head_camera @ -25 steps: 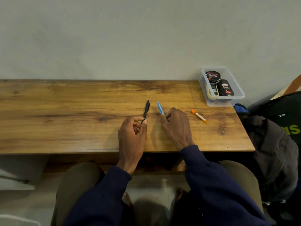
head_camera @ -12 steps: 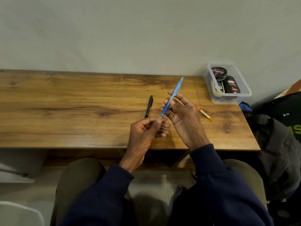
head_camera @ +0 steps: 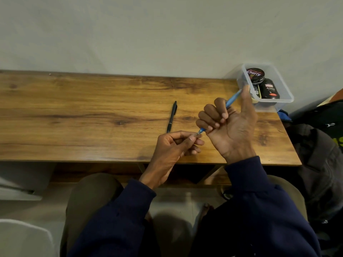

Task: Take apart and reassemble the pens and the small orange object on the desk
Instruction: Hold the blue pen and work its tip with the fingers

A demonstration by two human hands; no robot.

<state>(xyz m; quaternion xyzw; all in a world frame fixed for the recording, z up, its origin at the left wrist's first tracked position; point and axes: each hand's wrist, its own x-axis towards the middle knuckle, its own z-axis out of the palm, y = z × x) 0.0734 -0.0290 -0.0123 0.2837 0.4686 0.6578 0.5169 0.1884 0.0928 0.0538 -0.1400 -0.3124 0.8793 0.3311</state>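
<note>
A blue pen is held slanting above the wooden desk. My right hand grips its barrel with curled fingers, thumb raised toward the upper end. My left hand pinches the pen's lower tip between thumb and forefinger. A black pen lies on the desk just left of my hands. The small orange object is hidden behind my right hand.
A clear plastic box with dark tins stands at the desk's back right corner. A dark bag and jacket sit right of the desk. The wall runs along the desk's far edge.
Both hands lifted the blue pen from the desk. My right hand's fingers have curled round the barrel and its thumb has risen; my left hand stays at the tip.
</note>
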